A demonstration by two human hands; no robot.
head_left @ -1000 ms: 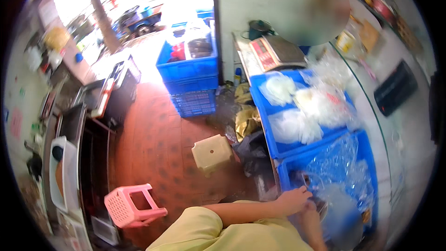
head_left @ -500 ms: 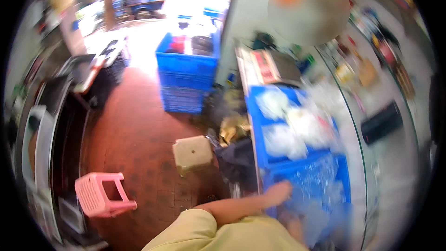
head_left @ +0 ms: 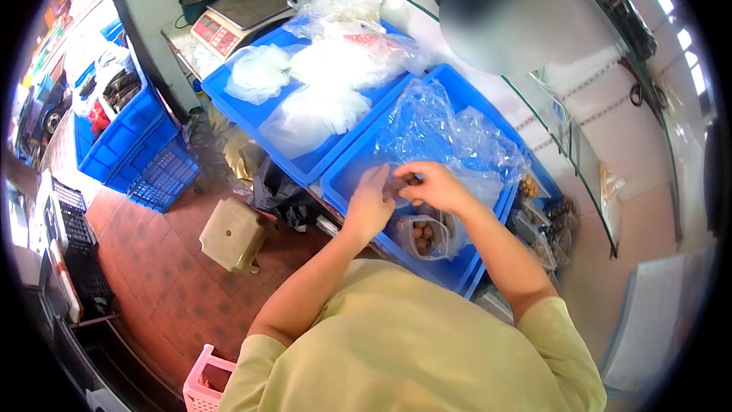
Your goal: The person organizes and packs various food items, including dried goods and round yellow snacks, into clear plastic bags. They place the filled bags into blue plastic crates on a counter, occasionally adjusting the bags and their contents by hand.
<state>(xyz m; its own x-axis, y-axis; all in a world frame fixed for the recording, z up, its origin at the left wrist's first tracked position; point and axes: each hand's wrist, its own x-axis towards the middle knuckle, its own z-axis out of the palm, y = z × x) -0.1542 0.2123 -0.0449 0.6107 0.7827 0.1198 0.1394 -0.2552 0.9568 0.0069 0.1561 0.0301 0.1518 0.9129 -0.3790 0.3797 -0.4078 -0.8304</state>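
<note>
Red tiles lay left of the left hand, its hold unclear; over a blue tray, the right hand pinched something brown, near bagged brown balls.

left forearm: slants up and rightward from lower centre-left | left hand: mid-frame, fingers pointing up | right forearm: slants up and leftward from lower right | right hand: mid-frame, close beside left, fingers curled leftward
</note>
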